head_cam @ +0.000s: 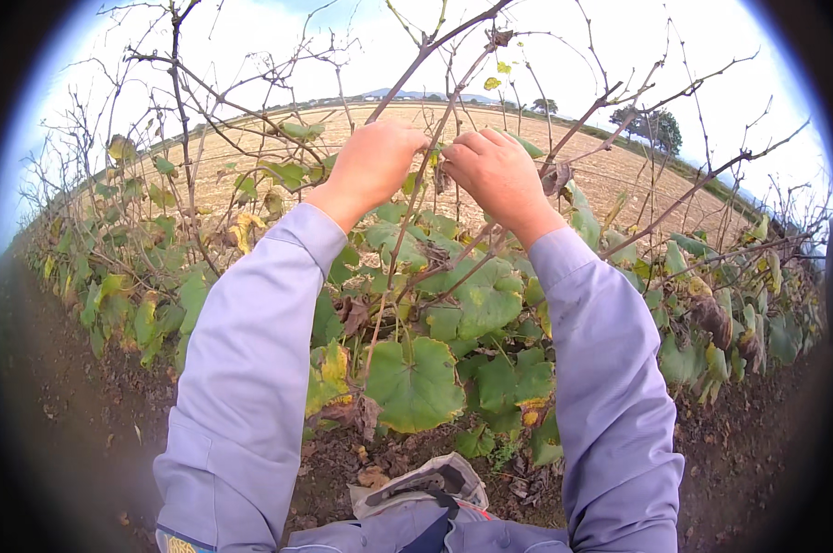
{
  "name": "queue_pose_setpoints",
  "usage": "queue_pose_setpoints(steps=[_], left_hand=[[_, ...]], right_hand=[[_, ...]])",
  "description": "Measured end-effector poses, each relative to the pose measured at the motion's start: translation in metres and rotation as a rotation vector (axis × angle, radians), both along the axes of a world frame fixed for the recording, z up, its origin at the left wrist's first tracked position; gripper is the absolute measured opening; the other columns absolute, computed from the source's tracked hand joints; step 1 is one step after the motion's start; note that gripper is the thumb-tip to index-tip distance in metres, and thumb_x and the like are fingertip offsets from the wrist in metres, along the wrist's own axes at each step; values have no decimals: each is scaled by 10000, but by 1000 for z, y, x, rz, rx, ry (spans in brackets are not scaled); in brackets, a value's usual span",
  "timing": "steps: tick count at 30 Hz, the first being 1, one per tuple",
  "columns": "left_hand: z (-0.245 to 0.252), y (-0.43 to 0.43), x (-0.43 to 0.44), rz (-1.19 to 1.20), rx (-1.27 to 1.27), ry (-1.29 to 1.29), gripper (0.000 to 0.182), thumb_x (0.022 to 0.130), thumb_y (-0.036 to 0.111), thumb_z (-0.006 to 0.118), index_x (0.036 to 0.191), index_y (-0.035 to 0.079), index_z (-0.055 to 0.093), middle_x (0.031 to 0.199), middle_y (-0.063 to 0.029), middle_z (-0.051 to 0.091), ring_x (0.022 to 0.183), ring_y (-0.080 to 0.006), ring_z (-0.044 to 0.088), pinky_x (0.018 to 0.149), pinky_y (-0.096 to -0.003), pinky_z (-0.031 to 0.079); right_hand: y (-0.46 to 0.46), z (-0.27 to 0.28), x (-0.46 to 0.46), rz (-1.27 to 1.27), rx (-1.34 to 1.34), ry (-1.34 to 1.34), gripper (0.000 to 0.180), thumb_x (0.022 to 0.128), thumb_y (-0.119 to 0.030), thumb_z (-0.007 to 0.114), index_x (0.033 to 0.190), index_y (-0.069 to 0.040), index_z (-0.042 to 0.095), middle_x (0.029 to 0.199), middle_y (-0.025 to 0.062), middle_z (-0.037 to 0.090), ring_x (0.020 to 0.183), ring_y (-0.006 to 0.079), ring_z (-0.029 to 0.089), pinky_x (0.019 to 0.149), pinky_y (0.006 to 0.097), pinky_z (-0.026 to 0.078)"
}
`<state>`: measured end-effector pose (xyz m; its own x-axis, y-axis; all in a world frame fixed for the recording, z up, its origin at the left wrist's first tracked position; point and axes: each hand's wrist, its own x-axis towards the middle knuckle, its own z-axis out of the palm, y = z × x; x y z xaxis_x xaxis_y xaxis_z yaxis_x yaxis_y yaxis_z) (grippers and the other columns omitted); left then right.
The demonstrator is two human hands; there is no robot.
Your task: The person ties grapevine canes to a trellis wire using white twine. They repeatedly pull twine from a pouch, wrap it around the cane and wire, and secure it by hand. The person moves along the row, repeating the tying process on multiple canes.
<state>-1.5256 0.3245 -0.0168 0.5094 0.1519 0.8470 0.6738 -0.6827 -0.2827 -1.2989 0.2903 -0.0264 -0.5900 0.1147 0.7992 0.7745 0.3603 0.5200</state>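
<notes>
Both hands are raised at the upper middle of the head view, on either side of a thin brown vine cane [416,197]. My left hand [378,166] is curled, its fingertips close to the cane. Opposite it, my right hand [492,169] is curled too, with fingertips pointing at the same cane. Whether the fingers grip the cane or something small cannot be told. A thicker bare cane [416,62] rises just above my left hand. Below the hands hang green vine leaves, among them a large one [416,383] with yellowing edges.
Bare canes branch out on both sides, some near my forearms, such as a long one [693,186] at the right. Leafy vines continue left and right. A pale open-topped bag [458,477] hangs at my waist. Dry leaves lie on the soil [727,449]; beyond stretches a harvested field [665,186].
</notes>
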Motion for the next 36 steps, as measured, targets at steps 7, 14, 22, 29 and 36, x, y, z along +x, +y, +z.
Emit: queue_pose_setpoints(steps=[7,14,22,29,36], left_hand=[[-6,-2,2,33,62,-23,211,893,33,620,1011,114,775,928,-89,701,908,-349,710,754,-480,575],[-9,-6,4,72,51,-52,186,871,13,638,972,104,765,941,-92,702,926,-346,717,775,-472,586],[-6,-3,8,79,19,-51,182,862,15,649,963,109,767,952,-88,712,954,-345,722,802,-473,596],[-10,-2,7,116,-7,-79,200,848,6,658,968,117,774,965,-77,723,976,-337,726,796,-469,600],[-8,-5,6,114,-6,-74,183,852,12,657,960,118,761,966,-79,710,953,-342,717,779,-478,593]], right_hand=[[18,46,-19,-187,-850,675,367,930,-381,782,967,-17,788,754,66,736,616,187,677,654,399,546],[4,18,-14,101,-215,345,258,871,-297,801,1032,-95,807,978,96,783,1006,304,707,893,434,557],[3,35,-16,-204,-900,368,334,786,-291,852,1049,-91,802,1023,94,774,1121,336,684,962,443,540],[-31,-25,-18,-204,-216,428,433,876,-286,829,1226,-47,741,1128,176,735,1099,381,692,972,455,537],[13,-44,-27,353,-597,833,384,1012,-304,736,1233,11,746,1141,143,784,983,255,750,864,418,564]])
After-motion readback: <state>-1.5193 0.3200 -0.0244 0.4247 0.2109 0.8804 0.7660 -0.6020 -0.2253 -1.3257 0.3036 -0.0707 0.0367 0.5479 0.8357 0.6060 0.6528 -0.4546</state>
